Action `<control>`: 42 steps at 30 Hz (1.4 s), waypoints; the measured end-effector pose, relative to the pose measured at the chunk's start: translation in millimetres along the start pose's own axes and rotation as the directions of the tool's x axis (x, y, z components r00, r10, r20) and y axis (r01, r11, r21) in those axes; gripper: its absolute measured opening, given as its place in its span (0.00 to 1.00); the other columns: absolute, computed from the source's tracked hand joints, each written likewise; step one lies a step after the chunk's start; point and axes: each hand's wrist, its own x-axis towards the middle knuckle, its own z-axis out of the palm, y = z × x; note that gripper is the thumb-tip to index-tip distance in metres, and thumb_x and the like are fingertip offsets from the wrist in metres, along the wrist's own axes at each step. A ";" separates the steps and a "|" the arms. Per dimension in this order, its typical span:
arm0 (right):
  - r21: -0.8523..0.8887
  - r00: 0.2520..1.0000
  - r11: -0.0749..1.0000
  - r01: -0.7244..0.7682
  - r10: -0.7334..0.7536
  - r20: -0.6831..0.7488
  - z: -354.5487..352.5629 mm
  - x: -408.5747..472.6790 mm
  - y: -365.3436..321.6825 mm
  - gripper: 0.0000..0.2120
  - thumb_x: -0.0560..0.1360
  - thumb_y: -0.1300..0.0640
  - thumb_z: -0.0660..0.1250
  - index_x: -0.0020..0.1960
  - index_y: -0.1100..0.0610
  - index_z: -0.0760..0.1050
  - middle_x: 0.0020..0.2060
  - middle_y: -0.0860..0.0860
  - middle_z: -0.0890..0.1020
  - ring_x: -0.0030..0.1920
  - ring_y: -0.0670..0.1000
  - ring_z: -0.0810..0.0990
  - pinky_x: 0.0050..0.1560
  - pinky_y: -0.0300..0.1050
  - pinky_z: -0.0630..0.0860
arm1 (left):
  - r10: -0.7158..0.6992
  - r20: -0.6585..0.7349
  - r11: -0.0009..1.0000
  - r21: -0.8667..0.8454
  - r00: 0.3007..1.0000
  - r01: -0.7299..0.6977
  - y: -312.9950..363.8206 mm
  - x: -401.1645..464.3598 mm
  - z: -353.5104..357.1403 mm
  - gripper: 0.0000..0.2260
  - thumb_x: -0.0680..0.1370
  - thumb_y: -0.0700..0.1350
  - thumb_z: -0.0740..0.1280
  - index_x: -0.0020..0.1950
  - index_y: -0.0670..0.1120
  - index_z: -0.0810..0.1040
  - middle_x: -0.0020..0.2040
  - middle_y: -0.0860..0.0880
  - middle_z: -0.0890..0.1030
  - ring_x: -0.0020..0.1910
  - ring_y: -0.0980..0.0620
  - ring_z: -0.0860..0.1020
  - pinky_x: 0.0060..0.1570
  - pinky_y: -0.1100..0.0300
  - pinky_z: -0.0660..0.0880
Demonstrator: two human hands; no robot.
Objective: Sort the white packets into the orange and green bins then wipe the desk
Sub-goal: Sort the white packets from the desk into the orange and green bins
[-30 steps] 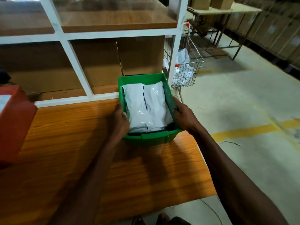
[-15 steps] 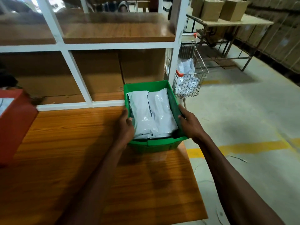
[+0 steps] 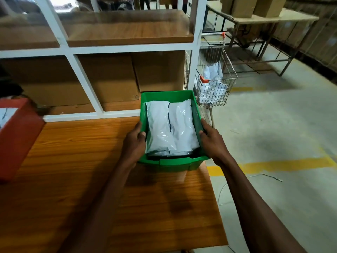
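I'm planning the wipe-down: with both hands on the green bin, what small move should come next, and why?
Probably slide the green bin back toward the shelf. The left hand and right hand grip its side rims, white packets already lie inside, and it sits near the desk corner, covering surface to wipe.

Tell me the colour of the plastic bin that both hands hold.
Green plastic bin, seen in the head view.

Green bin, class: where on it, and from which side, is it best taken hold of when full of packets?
Grip the green bin by its two long side rims, one hand from each side, as the left hand and right hand do. The white packets fill the inside, and the rims give the fingers a lip.
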 end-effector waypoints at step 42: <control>0.065 0.999 0.997 -0.047 0.047 -0.001 -9.6 7.9 10.4 0.24 0.85 0.60 0.54 0.80 0.48 0.60 0.61 0.41 0.70 0.59 0.47 0.73 0.56 0.44 0.74 | 0.018 0.002 0.989 -0.144 1.000 -0.017 7.2 -5.4 13.5 0.22 0.86 0.43 0.55 0.80 0.51 0.57 0.79 0.52 0.62 0.74 0.51 0.65 0.68 0.60 0.67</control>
